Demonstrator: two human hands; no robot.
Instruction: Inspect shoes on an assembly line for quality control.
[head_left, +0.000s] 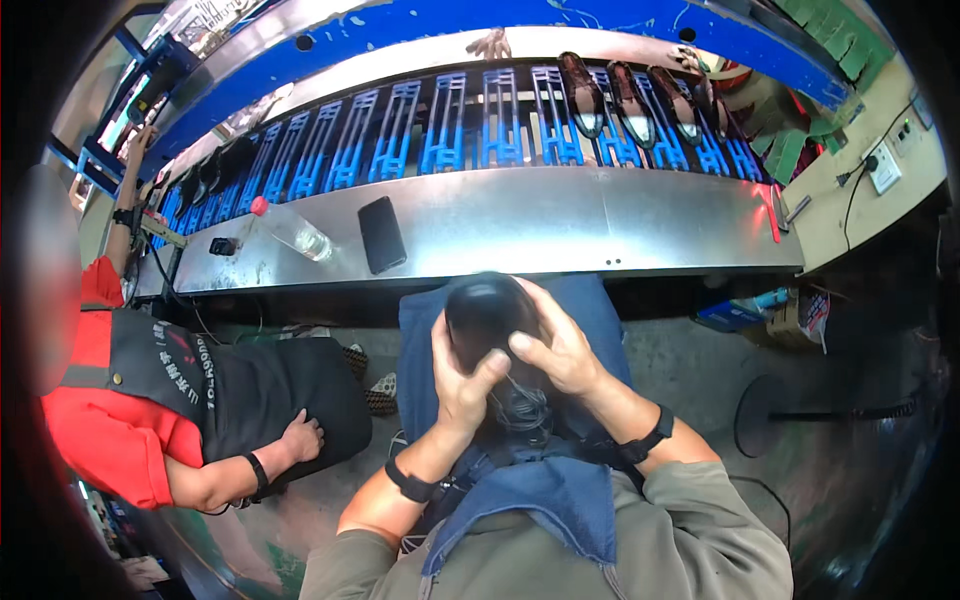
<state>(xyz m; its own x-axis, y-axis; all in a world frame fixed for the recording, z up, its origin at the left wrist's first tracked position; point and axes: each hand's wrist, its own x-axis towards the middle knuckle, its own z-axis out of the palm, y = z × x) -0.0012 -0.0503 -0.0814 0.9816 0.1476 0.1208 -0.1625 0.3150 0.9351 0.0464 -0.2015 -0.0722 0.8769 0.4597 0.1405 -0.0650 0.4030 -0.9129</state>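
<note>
A glossy black lace-up shoe is held over my lap, with its rounded end pointing away from me. My left hand wraps its left side, thumb pressed on the upper. On the opposite side my right hand grips it, and that thumb also lies on top. Thin dark laces hang loosely at the end nearer to me. The shoe's sole and the fingers under it are hidden. Beneath lies my blue apron.
Ahead, a metal ledge carries a dark phone, a clear bottle and a small black object. Behind it, blue conveyor racks bear several dark shoes. A person in red sits at my left; boxes stand right.
</note>
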